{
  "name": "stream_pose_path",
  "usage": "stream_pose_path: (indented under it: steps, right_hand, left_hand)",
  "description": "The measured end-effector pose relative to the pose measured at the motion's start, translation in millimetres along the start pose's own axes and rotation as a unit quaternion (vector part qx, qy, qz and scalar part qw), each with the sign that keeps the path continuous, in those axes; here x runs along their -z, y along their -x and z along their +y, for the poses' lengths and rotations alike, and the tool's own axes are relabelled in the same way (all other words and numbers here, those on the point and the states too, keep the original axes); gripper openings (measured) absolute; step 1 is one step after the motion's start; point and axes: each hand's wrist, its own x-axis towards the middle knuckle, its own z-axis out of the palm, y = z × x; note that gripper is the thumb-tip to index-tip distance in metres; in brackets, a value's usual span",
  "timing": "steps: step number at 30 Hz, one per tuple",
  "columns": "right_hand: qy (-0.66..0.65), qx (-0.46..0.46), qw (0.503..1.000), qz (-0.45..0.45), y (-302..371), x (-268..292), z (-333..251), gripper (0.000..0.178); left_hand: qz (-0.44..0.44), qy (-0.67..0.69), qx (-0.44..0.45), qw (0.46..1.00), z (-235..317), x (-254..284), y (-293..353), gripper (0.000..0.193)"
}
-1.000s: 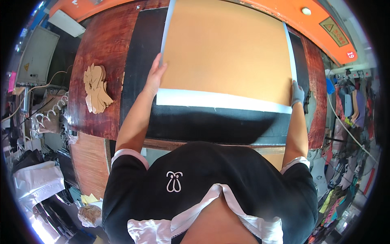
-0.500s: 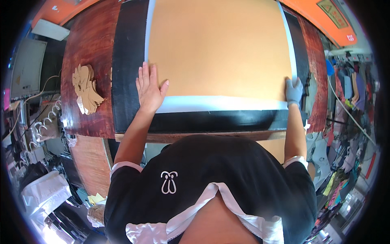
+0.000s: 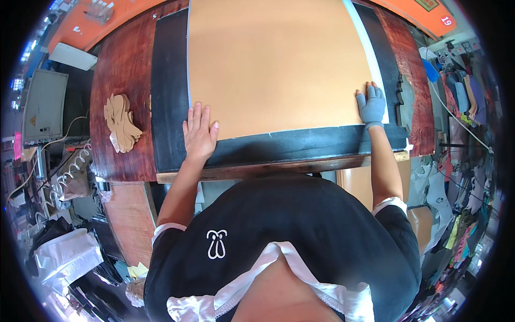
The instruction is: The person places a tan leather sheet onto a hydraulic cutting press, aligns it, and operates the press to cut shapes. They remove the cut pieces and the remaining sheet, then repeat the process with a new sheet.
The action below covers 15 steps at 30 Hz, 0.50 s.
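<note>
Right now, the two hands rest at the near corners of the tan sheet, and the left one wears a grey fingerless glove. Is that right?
Not quite: the grey fingerless glove is on the right hand, as the head view shows. The hands do rest at the near corners of the tan sheet.

Right of the tan sheet (image 3: 279, 64) and beyond it, the orange machine (image 3: 426, 19) carried a white number (image 3: 446, 21); its dark yellow plate (image 3: 428, 4) was cut off, too partial to read. Well left of the sheet, a grey cabinet (image 3: 47, 102) bore a yellow warning triangle (image 3: 33, 120). Below the sheet, a black shirt (image 3: 300, 214) showed a white line emblem (image 3: 216, 244).
</note>
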Motion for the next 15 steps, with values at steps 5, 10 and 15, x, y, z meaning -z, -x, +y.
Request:
stream_pose_path:
  steps: [5, 10, 15]
  right_hand:
    - [0.004, -0.018, 1.0, -0.002, -5.4, -4.9, -2.8, 0.051]
    - [0.004, -0.057, 0.998, -0.035, -4.9, -2.3, -5.9, 0.053]
    - [0.015, -0.089, 0.995, -0.038, -5.6, 0.1, -12.7, 0.054]
  left_hand:
    - [-0.018, 0.017, 0.001, 1.0, 1.6, 12.8, -6.3, 0.058]
    - [-0.014, 0.003, -0.049, 0.999, 46.5, 28.0, -38.7, 0.06]
    - [-0.058, 0.009, -0.217, 0.974, 138.1, -7.4, -97.6, 0.063]
